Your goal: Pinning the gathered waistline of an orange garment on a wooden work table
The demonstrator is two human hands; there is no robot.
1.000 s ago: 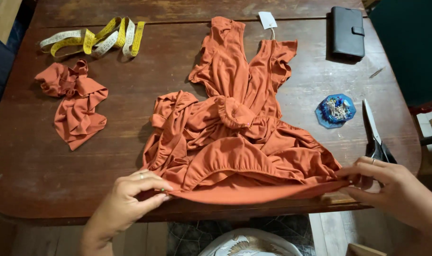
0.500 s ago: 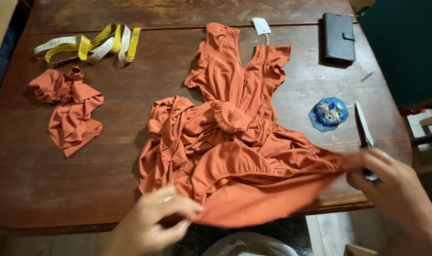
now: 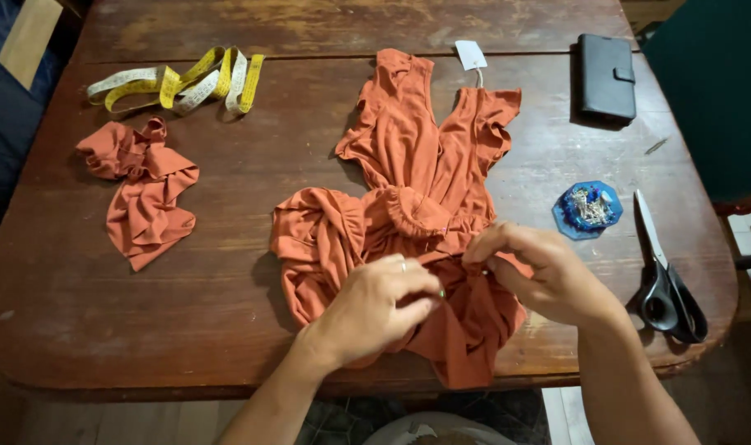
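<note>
Near the lower middle of the frame, the rust-orange sleeveless dress of soft jersey fabric (image 3: 417,222) lies flat on the worn dark wooden table (image 3: 227,189), its neckline toward the top and its bunched skirt hanging slightly over the near edge. Both hands sit on the gathered waist, close together. The left hand (image 3: 380,309), a ring on one finger, pinches a fold of the skirt just below the waist seam; the right hand (image 3: 540,268) pinches the cloth right beside it, fingertips almost meeting the left's. A moment earlier the hands were spread wide apart, gripping the hem at the table's edge; they have since moved up and inward, and the skirt is now folded back on itself. At the right lie black-handled steel scissors (image 3: 664,276) and a blue hexagonal dish of pins (image 3: 588,210). A black wallet-style case (image 3: 606,76) sits upper right, a yellow and white measuring tape (image 3: 178,81) upper left, with a crumpled orange fabric scrap (image 3: 140,189) below it.
</note>
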